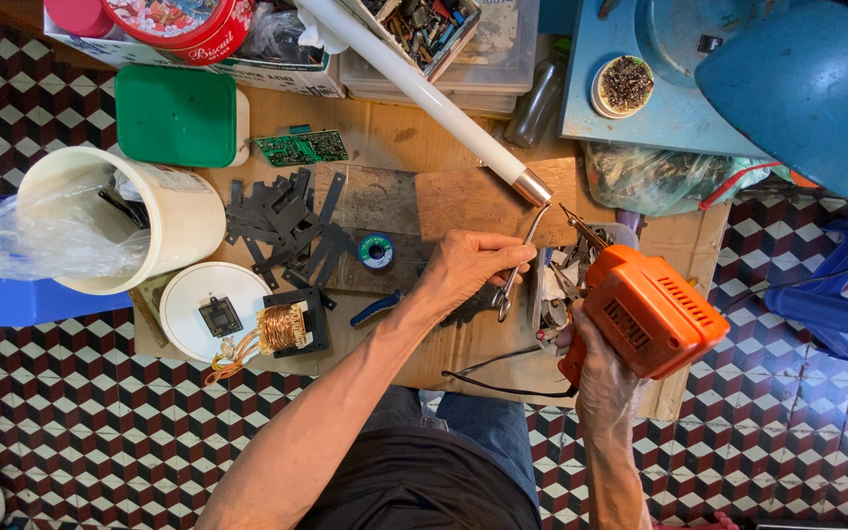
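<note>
The left hand (468,265) is closed around a pair of metal tweezers (514,280), whose tips reach up toward the metal end cap (533,187) of a long white fluorescent tube (424,93) lying at twelve o'clock across the cardboard-covered work surface (463,344). The right hand (601,378) is clamped on the grip of an orange soldering gun (645,309), at three o'clock from the left hand, its tip (573,221) pointing up toward the same cap and ending just short of it.

The hot tip sits near the left hand's fingertips; a slip of either wrist could, I judge, bring it against them. The tube looks fragile, and a hard push from the tweezers might crack the glass at the cap. The gun's black cord (503,378) loops at six o'clock, just above the person's lap, where a snag could jerk the tip aside. At nine o'clock lie a solder spool (376,250), dark metal strips (282,231) and a copper-wound transformer (282,329), well apart from the tip. At four o'clock from the tweezers is a small tray of scraps (556,285), directly beneath the gun, where dripping solder could fall.
</note>
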A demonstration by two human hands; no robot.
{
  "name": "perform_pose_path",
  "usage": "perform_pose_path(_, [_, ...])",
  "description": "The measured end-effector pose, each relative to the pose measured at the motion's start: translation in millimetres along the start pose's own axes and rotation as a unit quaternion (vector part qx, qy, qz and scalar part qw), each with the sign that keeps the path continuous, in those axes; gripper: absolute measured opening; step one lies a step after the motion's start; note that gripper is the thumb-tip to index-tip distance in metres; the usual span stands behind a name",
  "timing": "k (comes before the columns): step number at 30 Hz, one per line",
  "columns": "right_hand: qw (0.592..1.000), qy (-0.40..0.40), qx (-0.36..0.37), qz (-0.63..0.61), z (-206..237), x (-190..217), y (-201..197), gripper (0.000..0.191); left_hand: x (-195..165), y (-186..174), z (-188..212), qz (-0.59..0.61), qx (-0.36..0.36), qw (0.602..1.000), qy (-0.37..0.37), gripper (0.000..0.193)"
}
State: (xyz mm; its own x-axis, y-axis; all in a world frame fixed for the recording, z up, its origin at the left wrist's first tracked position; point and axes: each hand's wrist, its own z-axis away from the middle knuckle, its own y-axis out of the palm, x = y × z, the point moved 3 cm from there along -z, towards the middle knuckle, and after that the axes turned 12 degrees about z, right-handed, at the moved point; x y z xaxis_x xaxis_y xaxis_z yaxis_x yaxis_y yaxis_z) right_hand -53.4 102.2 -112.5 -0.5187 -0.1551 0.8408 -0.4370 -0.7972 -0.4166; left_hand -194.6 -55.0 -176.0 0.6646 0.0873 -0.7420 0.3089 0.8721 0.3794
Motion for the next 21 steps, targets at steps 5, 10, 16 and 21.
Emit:
perform_pose_path(5, [1.000,-0.009,0.003,-0.009,0.6,0.7,-1.3,0.022,0.3,1.6,-1.0,0.003,0.002,1.000,0.000,0.035])
perform_pose_path(10, [0.999,0.038,-0.002,-0.033,0.5,-3.8,0.5,0.026,1.0,0.9,-1.3,0.004,0.003,1.000,0.005,0.035])
perform_pose_path(16, [0.999,0.029,0.000,-0.035,1.1,-9.0,2.5,0.025,2.8,-0.9,-0.9,0.012,0.005,1.000,0.009,0.035])
perform_pose_path(21, [1.000,0.008,0.000,-0.025,0.0,-11.6,3.4,0.024,3.2,-1.6,-2.0,-0.005,0.008,1.000,0.003,0.036])
